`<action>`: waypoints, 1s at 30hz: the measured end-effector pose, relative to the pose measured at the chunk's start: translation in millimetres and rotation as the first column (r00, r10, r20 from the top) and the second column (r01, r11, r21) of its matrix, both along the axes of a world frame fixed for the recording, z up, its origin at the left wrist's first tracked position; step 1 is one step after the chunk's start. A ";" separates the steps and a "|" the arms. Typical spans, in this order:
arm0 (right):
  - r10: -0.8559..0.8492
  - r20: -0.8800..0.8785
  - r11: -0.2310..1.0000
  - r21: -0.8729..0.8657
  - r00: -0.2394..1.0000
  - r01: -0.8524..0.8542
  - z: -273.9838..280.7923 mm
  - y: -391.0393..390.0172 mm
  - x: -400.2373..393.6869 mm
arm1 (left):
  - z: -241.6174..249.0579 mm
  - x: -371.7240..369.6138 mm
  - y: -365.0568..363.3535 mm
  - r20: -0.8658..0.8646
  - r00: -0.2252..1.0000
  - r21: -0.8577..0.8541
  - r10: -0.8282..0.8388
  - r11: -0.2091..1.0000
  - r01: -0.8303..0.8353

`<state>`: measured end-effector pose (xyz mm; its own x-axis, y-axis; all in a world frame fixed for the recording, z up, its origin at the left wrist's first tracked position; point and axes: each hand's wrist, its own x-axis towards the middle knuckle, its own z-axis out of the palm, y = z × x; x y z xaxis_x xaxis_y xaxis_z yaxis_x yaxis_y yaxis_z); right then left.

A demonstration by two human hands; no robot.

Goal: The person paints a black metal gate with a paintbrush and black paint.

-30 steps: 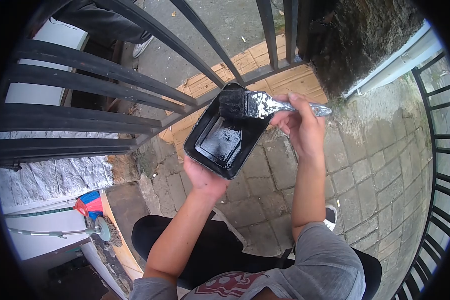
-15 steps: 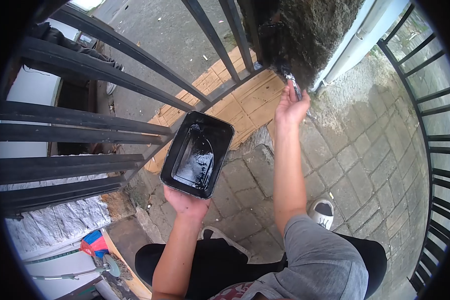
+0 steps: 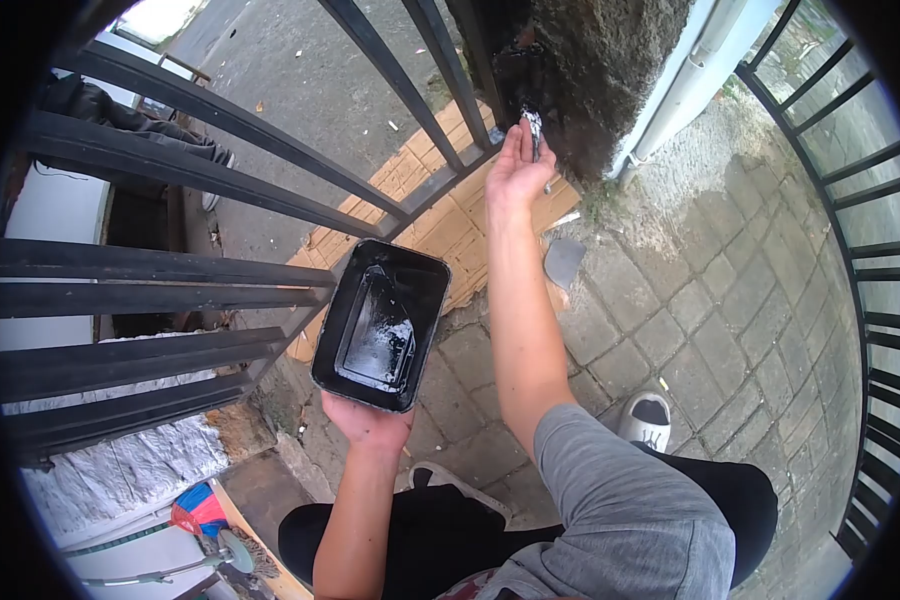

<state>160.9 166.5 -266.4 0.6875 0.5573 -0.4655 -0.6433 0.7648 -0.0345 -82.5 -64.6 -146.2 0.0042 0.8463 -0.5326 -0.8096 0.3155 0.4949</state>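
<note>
Right hand (image 3: 515,180) closed around the handle of a silver-smeared paintbrush (image 3: 534,128), long axis directed away from the body toward the rough, black-stained stone pillar (image 3: 610,85); black rectangular tray (image 3: 426,325) lies leftward and nearer the body, supported underneath by left hand (image 3: 370,424), finger closure hidden.

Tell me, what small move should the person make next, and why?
Probably a short stroke of the brush on the dark wall: the right hand holds it there, bristle end toward the wall, while the left hand holds the tray aside. Whether the bristles touch is too dark to tell.
</note>
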 end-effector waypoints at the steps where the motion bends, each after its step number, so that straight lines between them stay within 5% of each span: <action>1: -0.004 0.025 1.000 0.000 1.000 0.004 1.9 -1.8 -0.9 | 0.4 -0.3 -0.2 -0.009 1.000 -0.001 0.005 1.000 -0.005; 6: 0.026 0.095 1.000 0.014 0.995 -0.028 11.4 -5.2 0.3 | 6.5 1.1 -2.0 -0.015 1.000 0.004 -0.026 1.000 0.026; 9: -0.011 0.020 0.992 -0.126 1.000 0.013 4.0 0.8 3.8 | 2.9 -2.2 -3.3 -0.004 1.000 -0.014 -0.008 1.000 0.007; 15: 0.102 0.252 0.991 -0.105 0.962 -0.078 2.0 -15.3 7.9 | 4.1 -4.7 -2.8 0.000 1.000 -0.013 -0.002 1.000 0.002; 18: 0.090 0.118 0.970 -0.237 0.989 -0.060 -23.0 -6.3 21.7 | 2.6 -3.5 -4.6 -0.002 1.000 -0.019 -0.002 1.000 0.002; 21: 0.088 0.162 0.970 -0.238 0.983 -0.047 -30.7 -10.1 25.4 | 6.5 -1.2 -2.7 -0.003 1.000 -0.012 -0.002 1.000 0.002; 25: 0.124 0.398 0.986 -0.155 0.909 -0.067 -55.1 -18.1 17.7 | 6.0 -0.6 -5.3 -0.033 0.999 -0.012 -0.020 1.000 0.020; 26: 0.126 0.278 0.985 -0.150 0.952 -0.087 -63.6 -14.6 18.8 | 5.7 -0.1 -6.0 -0.032 0.999 -0.020 -0.016 1.000 0.015; 30: 0.097 0.297 0.965 -0.261 0.950 -0.017 -82.0 -13.5 24.4 | 7.7 2.4 -4.3 -0.019 1.000 -0.020 -0.011 1.000 0.011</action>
